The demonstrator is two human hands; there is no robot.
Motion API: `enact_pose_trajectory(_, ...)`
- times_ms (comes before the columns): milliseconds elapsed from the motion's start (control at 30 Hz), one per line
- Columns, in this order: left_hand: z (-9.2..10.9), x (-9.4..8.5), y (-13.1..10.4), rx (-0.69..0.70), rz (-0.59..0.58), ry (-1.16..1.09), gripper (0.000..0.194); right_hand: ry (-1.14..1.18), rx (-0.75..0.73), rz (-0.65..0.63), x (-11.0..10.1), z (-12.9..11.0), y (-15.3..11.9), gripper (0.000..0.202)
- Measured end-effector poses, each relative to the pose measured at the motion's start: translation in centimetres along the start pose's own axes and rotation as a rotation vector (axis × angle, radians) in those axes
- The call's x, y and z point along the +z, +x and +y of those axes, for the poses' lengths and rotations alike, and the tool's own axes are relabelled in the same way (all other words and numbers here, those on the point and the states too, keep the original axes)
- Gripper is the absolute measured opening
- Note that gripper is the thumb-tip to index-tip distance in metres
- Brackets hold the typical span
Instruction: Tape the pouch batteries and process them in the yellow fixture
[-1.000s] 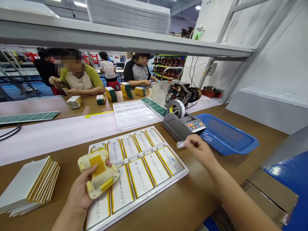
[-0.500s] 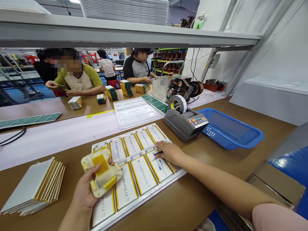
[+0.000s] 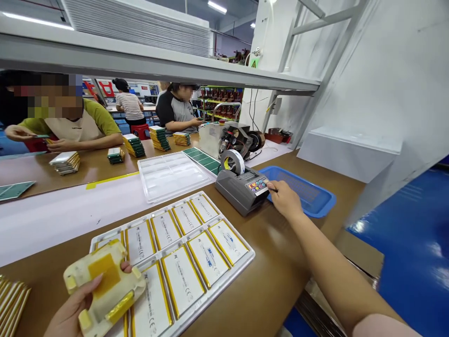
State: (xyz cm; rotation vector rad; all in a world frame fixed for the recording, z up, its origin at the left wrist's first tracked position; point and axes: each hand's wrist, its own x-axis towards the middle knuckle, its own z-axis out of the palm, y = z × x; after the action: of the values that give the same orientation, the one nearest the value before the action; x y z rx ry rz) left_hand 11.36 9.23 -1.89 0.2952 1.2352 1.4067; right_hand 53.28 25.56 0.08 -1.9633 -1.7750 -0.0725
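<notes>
My left hand (image 3: 75, 304) is closed round a cream-coloured plastic fixture (image 3: 121, 281) with a square of amber tape on its face, held over the near left of a white tray (image 3: 224, 276). Flat pouch battery cells (image 3: 182, 281) with yellow edges lie in the tray in two rows. Two near-row cells at the right carry strips with blue 3M print. My right hand (image 3: 286, 199) is at the front of a grey tape dispenser (image 3: 242, 192), fingers pinched on a thin dark tool (image 3: 272, 189); its kind is unclear. A tape roll (image 3: 233, 162) sits on the dispenser.
A blue basket (image 3: 315, 196) stands right behind the dispenser. A clear plastic tray (image 3: 171, 175) lies beyond the cells. Stacked cells (image 3: 12, 304) stand at the near left. Co-workers (image 3: 77, 126) sit across the bench, and a shelf beam (image 3: 157, 70) crosses overhead.
My right hand has moved from the tray of cells to the front of the dispenser. The view has swung right; my left hand still holds the fixture.
</notes>
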Motion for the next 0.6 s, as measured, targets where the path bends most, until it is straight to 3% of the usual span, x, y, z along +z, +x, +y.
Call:
enact_pose_trajectory(167, 0.3, 0.7, -0.7, 0.049, -0.035, 0.003, 0.048, 0.091, 0.027, -0.083, -0.5, -0.3, -0.5, 0.040)
enact_pose_trajectory(267, 0.1, 0.5, -0.8, 0.047, -0.026, -0.028, 0.043, 0.248, 0.033, 0.021, 0.5, 0.0, -1.9, 0.040)
enact_pose_trajectory(367, -0.2, -0.2, -0.4, 0.021, -0.014, -0.073, 0.041, 0.529, 0.222, 0.169, 2.6, 0.3, -3.6, 0.038)
enact_pose_trajectory(500, -0.7, -1.3, 0.2, 0.000, -0.037, -0.125, 0.039, 0.938, 0.502, 0.147, 4.3, -0.4, -4.7, 0.039)
enact_pose_trajectory(567, -0.9, -1.6, 0.2, -0.011, -0.056, -0.152, 0.038, 0.952, 0.478, 0.231, 3.8, -1.8, -5.1, 0.038)
enact_pose_trajectory(600, -1.0, -1.6, 0.3, -0.025, -0.060, -0.168, 0.037, 0.905, 0.369, 0.251, 3.3, -3.0, -5.4, 0.035)
